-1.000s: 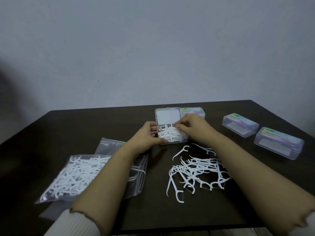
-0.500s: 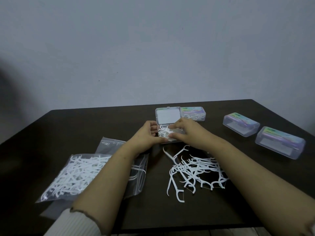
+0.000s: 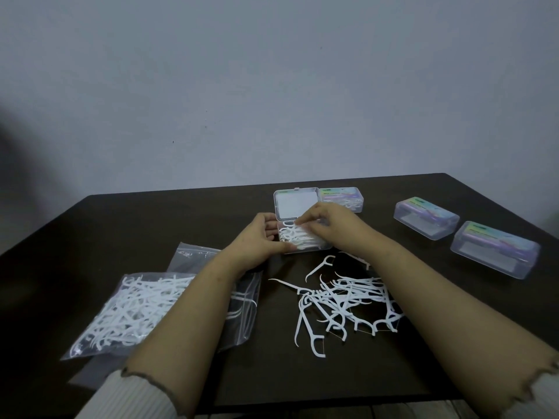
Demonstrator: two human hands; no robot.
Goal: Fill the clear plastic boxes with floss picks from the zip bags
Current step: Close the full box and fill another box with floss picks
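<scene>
Plain pale grey-blue wall [image 3: 272, 86], dark brown table [image 3: 136, 225] against it, dim even light

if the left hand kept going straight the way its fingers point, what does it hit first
The left hand points up and right, already holding the near left side of the open clear box. Going on, it would likely meet that box's wall and the floss picks inside; depth is hard to judge.

The right hand [image 3: 328, 225] covers the far right part of the open box [image 3: 305, 241], so the picks [image 3: 298, 237] under its fingers can't be made out. The left forearm hides the middle of the bags [image 3: 130, 309]. Labels on the shut boxes [image 3: 496, 247] are too small to read. Both sleeves [image 3: 133, 397] run off the bottom edge
</scene>
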